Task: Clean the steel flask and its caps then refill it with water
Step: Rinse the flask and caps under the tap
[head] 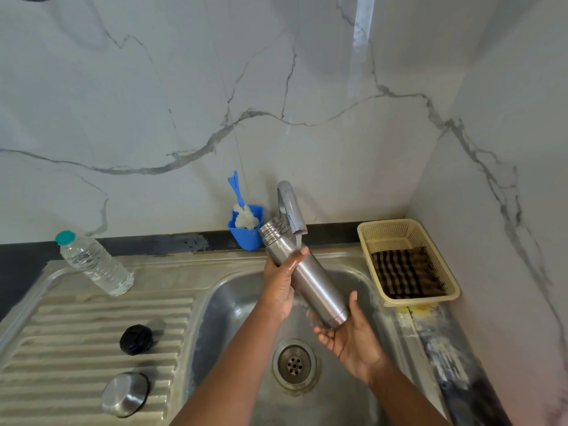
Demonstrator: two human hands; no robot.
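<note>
Steel flask [310,275] slanting mouth-up toward tap [290,207], left hand [281,282] wrapped round upper body, open right hand [350,333] cupping base.

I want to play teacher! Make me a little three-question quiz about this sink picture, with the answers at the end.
1. True or false: the black cap is screwed onto the flask.
2. Which hand props up the bottom of the flask?
A. left hand
B. right hand
C. neither
3. Fill the blank: the white brush stands in a blue ____ behind the sink.

Key
1. False. It lies on the ridged drainboard, near the steel cap.
2. B. The left hand holds the flask's upper part, by the tap.
3. cup
</note>
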